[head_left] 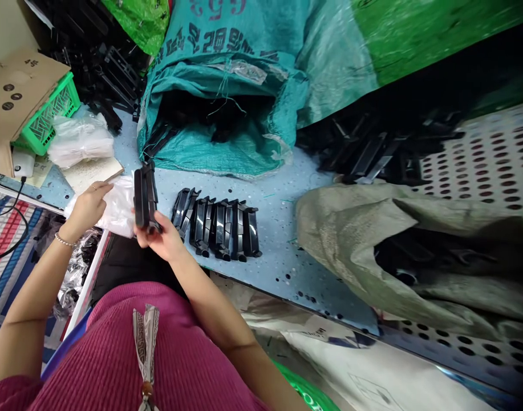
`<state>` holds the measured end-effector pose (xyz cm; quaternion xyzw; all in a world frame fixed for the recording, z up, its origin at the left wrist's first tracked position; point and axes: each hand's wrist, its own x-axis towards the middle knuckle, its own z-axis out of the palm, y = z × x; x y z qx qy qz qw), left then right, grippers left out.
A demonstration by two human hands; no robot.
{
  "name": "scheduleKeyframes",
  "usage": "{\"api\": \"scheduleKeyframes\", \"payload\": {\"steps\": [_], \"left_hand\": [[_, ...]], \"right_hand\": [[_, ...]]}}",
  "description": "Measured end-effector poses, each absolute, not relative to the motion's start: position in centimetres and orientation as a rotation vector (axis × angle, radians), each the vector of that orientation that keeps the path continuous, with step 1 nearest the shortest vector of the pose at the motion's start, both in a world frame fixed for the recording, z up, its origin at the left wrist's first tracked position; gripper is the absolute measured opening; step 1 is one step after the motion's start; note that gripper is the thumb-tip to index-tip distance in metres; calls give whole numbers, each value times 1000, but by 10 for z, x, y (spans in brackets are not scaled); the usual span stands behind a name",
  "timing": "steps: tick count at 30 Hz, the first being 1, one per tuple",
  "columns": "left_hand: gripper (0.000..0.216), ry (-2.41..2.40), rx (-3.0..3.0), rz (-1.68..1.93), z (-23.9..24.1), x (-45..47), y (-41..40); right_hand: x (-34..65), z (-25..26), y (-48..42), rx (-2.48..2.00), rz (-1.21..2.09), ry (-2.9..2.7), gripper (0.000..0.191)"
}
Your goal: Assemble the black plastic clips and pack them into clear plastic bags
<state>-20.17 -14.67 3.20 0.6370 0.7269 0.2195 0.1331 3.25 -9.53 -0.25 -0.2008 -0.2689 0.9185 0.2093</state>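
Note:
My right hand (162,238) is closed around the lower end of some black plastic parts (145,197), held upright above the table edge; they look like two long pieces pressed together. To the left, my left hand (89,208) has its fingers bent and drawn together at the edge of a pile of clear plastic bags (120,205), seemingly pinching a bag. The fingertips are partly hidden. Right of my right hand, several similar black plastic parts (222,225) lie side by side in a row on the blue table (274,228).
A teal woven sack (218,157) gapes at the back, with black parts inside. A grey sack (342,228) lies at right near a heap of black parts (368,151). At left are a green basket (51,117), cardboard (21,85) and bundled white bags (84,140).

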Motion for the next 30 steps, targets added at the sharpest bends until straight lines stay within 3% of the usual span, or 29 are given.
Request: {"api": "scheduleKeyframes", "payload": {"steps": [5,8,11,16,21,24,27,30], "left_hand": [[65,1874,1765,772,29,-221,-145],[69,1848,1887,797,33,-198,-166],[78,1626,2067,798,35,-154,-194],[81,1500,2092,732,39,-108,-219],[55,1688,1945,759,95,-138,-259],[42,1721,1680,579,109,-188,-289],[29,1717,1415,320,61,-238,-294],[15,2061,1123,264,-19,-266,-276]], "right_hand": [[47,-17,-109,-413,3040,-427,46],[40,-24,-107,-428,3090,-142,52],[34,-25,-107,-542,3010,-162,47],[39,-8,-130,-909,2522,-902,35],[70,31,-118,-464,2476,-1645,37],[90,38,-68,-635,1856,-2025,32],[95,25,-12,-925,1228,-2223,29],[88,15,21,-856,1169,-2368,30]]}}
